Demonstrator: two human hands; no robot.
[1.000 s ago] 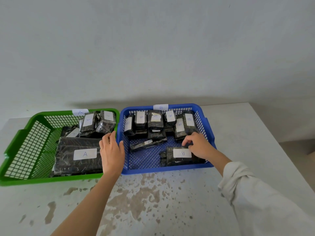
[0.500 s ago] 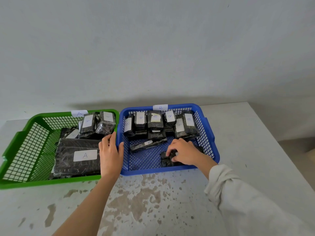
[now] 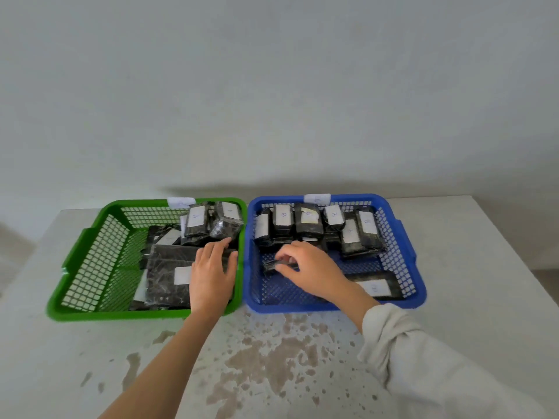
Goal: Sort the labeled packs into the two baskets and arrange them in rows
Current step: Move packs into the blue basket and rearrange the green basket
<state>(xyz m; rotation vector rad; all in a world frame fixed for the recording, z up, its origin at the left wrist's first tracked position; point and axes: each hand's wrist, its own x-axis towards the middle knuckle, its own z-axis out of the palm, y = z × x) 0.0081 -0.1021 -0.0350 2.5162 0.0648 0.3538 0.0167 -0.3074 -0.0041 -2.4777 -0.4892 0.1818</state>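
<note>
A green basket [image 3: 90, 261] on the left holds a large flat black pack [image 3: 169, 276] with a white label and two upright small packs [image 3: 198, 220] at its back right. My left hand [image 3: 211, 273] lies flat on the large pack, fingers spread. The blue basket [image 3: 405, 243] on the right has a back row of several upright black packs [image 3: 308, 220] labeled B. A flat labeled pack [image 3: 375, 287] lies at its front right. My right hand [image 3: 308, 269] pinches a thin dark pack [image 3: 272, 264] lying in the basket's left middle.
Both baskets stand side by side, touching, on a pale table [image 3: 272, 364] with brown stains in front. A white tag [image 3: 180, 202] sits on the green basket's back rim and another tag [image 3: 317, 198] on the blue one. A plain wall rises behind.
My right hand left the flat pack at the front right and moved left onto the thin pack. My left hand shifted from the basket rims onto the large pack in the green basket.
</note>
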